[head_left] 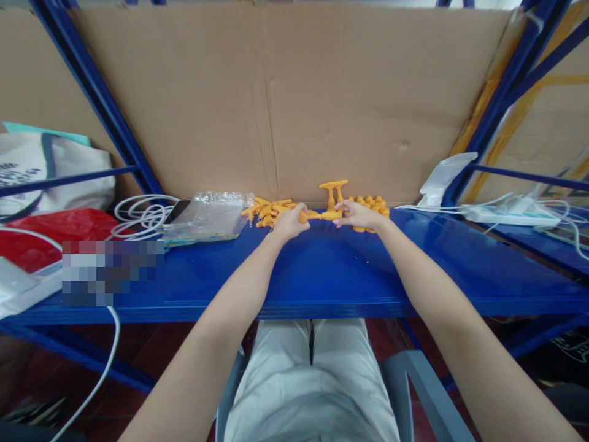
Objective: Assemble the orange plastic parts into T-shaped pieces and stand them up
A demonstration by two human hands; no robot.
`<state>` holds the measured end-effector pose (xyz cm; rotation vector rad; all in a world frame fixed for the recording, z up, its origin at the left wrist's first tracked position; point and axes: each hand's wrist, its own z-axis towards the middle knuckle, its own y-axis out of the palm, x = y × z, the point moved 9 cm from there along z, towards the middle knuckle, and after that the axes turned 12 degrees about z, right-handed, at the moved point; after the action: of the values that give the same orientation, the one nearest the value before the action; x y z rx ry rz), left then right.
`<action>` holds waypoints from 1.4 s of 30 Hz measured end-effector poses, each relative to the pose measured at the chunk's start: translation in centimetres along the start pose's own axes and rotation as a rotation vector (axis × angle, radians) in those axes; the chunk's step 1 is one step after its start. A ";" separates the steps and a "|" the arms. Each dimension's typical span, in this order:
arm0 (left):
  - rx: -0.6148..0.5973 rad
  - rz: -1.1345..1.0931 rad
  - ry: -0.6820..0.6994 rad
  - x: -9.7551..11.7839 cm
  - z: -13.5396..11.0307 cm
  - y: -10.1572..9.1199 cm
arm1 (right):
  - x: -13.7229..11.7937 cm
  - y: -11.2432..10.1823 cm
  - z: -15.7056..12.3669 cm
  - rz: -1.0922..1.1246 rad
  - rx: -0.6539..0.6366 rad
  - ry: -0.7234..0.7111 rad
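My left hand (291,223) is closed around a small orange plastic piece (304,217) with a narrow part pointing right. My right hand (356,215) pinches an orange cylindrical piece (330,215). The two pieces meet end to end between my hands, just above the blue table; whether they are joined I cannot tell. Behind them stands an orange T-shaped piece (334,189), upright with its bar on top. To the left of my left hand lies a loose heap of orange plastic parts (265,210). Several round-topped orange pieces (375,203) stand in rows behind my right hand, which partly hides them.
A cardboard panel (276,98) closes off the back of the blue table (313,276). Clear plastic bags (209,216), a coiled white cable (140,215) and a red bag (64,230) lie left. A white power strip (510,212) with cables lies right, beyond a blue post (488,135).
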<state>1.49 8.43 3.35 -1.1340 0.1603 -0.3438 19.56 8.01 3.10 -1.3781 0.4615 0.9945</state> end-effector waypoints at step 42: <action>0.064 0.012 -0.011 0.0 -0.3 -0.8 | 1.2 0.8 -1.1 0.484 -0.012 0.213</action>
<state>1.27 7.88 3.98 -1.0713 0.1450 -0.3297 19.87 7.30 1.45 -1.4206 0.9827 1.2420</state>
